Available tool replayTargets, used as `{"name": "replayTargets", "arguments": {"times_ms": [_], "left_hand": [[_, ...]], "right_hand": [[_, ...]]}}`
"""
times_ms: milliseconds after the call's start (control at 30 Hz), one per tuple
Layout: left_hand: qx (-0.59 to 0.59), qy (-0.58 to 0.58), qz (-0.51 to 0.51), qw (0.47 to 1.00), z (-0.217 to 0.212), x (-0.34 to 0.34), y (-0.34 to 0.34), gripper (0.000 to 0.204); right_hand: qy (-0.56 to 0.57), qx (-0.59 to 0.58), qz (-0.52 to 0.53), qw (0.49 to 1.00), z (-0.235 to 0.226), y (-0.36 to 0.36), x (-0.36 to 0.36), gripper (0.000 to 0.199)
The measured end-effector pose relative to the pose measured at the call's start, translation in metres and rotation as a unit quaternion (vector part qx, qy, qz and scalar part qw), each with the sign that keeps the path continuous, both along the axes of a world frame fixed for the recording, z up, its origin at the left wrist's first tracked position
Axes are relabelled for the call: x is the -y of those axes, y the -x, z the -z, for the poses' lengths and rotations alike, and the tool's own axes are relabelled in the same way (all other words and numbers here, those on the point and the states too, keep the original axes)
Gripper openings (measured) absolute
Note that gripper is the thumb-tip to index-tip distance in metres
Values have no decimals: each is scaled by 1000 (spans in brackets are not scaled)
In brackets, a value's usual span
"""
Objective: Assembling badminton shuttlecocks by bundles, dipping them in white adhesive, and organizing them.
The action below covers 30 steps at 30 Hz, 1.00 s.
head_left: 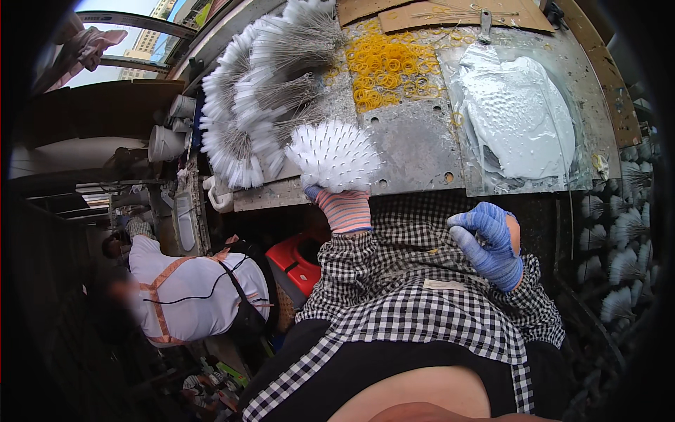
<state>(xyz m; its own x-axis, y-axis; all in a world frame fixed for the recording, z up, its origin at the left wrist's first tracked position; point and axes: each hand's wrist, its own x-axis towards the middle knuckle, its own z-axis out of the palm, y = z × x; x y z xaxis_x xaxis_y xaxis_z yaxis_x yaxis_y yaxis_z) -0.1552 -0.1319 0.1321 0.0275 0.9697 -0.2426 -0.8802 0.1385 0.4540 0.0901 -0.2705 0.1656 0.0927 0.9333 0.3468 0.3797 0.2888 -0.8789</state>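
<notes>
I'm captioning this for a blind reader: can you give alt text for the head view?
A left hand in a striped glove holds a fanned bunch of white bristle-tipped wire stems over a metal worktable. The blue-gloved right hand hangs empty beside it. Yellow rubber bands and more white bunches lie on the table.

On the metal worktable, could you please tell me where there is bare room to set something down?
The worktable is bare in its middle strip, bordered by the yellow rubber bands above, the clear plastic bag on the right, and the white fan bundle gripped by the left hand. The left side is crowded with white-tipped wire bundles. The right hand hovers off the table.
</notes>
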Motion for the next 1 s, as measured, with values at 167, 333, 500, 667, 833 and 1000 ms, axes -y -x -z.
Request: {"name": "replayTargets", "arguments": {"times_ms": [167, 333, 500, 667, 833, 1000], "left_hand": [[24, -8, 35, 999, 8, -14, -23, 65], [9, -65, 192, 979, 5, -17, -18, 74], [-273, -59, 222, 934, 6, -46, -30, 68], [-358, -114, 258, 890, -32, -66, -63, 76], [-381, -196, 371, 824, -47, -88, -65, 73], [-438, -233, 401, 770, -40, -91, -69, 81]], "right_hand": [[5, 17, 0, 1000, 0, -2, 2, 11], [-10, -8, 8, 1000, -21, -11, -27, 13], [-9, 16, -3, 1000, -60, -23, -81, 17], [-76, 204, -67, 974, -36, -20, -141, 45], [35, 241, -102, 965, -24, -29, -161, 47], [66, 243, -69, 965, -20, -31, -153, 39]]}}
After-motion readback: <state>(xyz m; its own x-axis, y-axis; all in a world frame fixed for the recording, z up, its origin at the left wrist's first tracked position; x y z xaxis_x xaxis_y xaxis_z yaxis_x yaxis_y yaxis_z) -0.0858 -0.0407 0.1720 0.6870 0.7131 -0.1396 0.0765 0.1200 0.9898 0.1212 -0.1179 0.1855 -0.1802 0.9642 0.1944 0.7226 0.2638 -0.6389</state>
